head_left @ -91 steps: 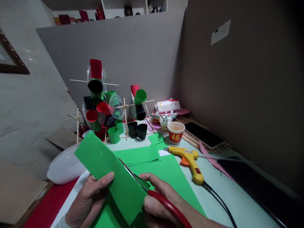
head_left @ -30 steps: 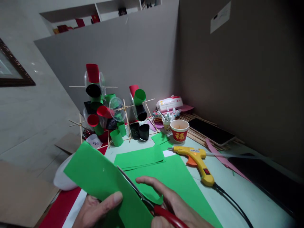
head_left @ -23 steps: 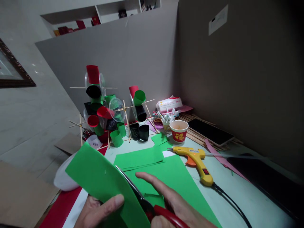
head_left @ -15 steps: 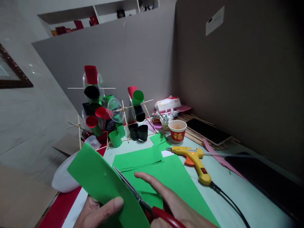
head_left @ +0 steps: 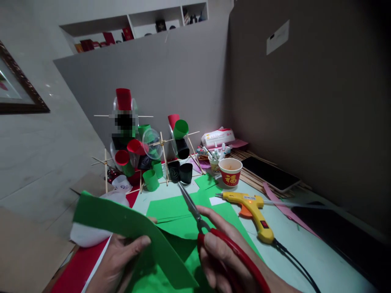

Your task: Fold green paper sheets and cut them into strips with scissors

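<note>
My left hand (head_left: 117, 260) grips a long green paper strip (head_left: 128, 230), thumb on top, held tilted above the table. My right hand (head_left: 224, 254) is closed round the red handles of a pair of scissors (head_left: 214, 240). The blades are together, clear of the strip, and point up and away toward the craft model. Larger green paper sheets (head_left: 183, 209) lie flat under both hands.
A yellow glue gun (head_left: 252, 209) with a black cord lies to the right. Behind stand a red paper cup (head_left: 230, 171), a stick-and-cup model (head_left: 143, 142), a tissue pack (head_left: 216, 136), a phone (head_left: 270, 173) on bamboo sticks, and a white bag (head_left: 91, 232) at left.
The scissors have come out of the green strip and swung up to the right, blades closed. My left hand has lowered and flattened the strip.
</note>
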Motion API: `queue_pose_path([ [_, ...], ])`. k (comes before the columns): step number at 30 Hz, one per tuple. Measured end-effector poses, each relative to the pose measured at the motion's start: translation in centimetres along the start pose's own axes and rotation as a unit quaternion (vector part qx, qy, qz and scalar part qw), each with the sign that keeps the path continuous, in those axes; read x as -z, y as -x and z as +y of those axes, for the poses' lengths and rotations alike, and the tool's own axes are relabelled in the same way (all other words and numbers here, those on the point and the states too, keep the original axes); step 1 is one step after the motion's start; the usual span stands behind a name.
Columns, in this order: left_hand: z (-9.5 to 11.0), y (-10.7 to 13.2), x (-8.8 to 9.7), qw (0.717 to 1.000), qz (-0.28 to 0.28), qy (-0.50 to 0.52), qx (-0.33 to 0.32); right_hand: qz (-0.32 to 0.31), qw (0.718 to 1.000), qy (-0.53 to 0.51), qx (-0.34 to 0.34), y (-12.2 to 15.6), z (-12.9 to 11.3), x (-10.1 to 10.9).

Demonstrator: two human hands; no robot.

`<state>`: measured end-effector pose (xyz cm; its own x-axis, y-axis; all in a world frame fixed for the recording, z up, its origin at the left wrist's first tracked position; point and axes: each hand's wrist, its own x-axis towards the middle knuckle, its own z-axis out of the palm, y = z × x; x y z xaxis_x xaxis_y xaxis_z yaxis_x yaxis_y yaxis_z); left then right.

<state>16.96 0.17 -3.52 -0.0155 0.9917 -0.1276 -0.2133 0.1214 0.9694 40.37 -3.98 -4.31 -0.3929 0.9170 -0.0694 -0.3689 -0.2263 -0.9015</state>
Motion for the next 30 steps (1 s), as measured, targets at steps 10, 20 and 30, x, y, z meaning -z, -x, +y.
queue_pose_path([
  [10, 0.6, -1.4, 0.4, 0.992, -0.085, 0.095, 0.008, 0.101, 0.905, 0.407, 0.067, -2.1, -0.5, 2.1],
  [20, -0.3, -2.6, 1.0, 0.984, -0.126, 0.125, -0.001, 0.047, 0.683, 0.722, 0.095, -1.5, -0.1, 1.9],
  [30, -3.5, -2.2, 1.7, 0.995, 0.056, -0.058, 0.056, -0.009, 0.937, 0.34, 0.083, -0.8, -0.6, 1.3],
])
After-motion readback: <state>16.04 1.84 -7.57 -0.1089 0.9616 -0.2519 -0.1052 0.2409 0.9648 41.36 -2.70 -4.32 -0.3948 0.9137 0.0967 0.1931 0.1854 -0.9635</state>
